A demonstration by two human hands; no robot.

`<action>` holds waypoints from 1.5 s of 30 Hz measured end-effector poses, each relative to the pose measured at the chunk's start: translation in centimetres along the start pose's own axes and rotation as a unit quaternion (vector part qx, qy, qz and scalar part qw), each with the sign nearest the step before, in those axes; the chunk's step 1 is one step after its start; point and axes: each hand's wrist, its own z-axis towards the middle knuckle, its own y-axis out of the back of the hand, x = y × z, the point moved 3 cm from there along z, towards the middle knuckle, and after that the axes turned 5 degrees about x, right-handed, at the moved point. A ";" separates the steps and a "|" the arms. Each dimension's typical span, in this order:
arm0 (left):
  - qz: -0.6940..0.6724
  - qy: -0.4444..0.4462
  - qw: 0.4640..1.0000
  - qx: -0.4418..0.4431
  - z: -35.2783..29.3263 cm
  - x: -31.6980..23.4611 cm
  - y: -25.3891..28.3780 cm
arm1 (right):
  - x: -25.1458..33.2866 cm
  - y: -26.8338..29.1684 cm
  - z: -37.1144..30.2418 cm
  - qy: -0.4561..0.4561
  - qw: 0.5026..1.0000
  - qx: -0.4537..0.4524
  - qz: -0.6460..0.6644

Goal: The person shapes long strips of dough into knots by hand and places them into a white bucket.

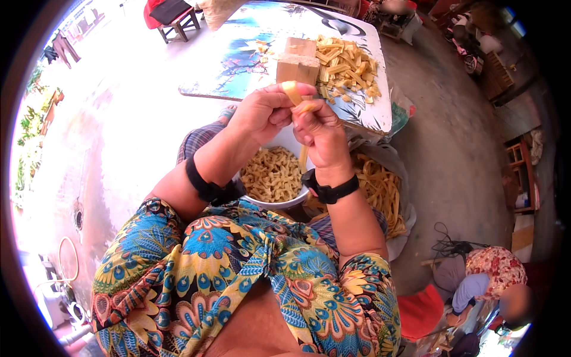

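Both my hands pinch one flat, pale yellow strip (291, 92) whose material I cannot tell. The strip bends in a loop above my fingers, and a loose end hangs below my right hand. My left hand (262, 113) is closed on it with thumb and fingertips. My right hand (322, 134) is closed on it too, right beside the left, thumb on top. Under my hands stands a white bucket (291, 140) holding many small, twisted yellowish pieces (272, 172). To its right, long strips (380, 187) of the same colour lie in a pale plastic bag (407, 205).
Ahead is a low table (238, 35) with a printed top. It carries wooden blocks (297, 68) and a pile of short yellow pieces (348, 65). A stool (178, 24) stands at far left. Another person (476, 285) sits at lower right, near a red cloth (421, 312).
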 end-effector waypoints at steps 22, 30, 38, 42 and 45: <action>0.383 -0.057 0.921 -0.047 -2.3 1.2 0.3 | 3.7 1.5 -0.9 0.019 0.946 0.030 -0.322; 0.178 0.038 0.983 -0.018 -4.0 -1.0 -1.2 | 4.6 11.8 -2.2 0.065 0.991 -0.120 0.006; 0.415 -0.013 0.910 -0.012 -2.5 -2.5 0.7 | 2.9 4.2 -0.5 -0.026 0.998 -0.034 0.048; 0.277 0.055 0.957 0.061 -1.4 -0.9 -1.2 | 2.2 2.8 -0.8 -0.067 0.997 -0.031 -0.006; 0.258 0.065 0.963 0.049 -1.5 0.0 -1.6 | 1.7 2.0 -0.8 -0.095 0.994 -0.044 -0.021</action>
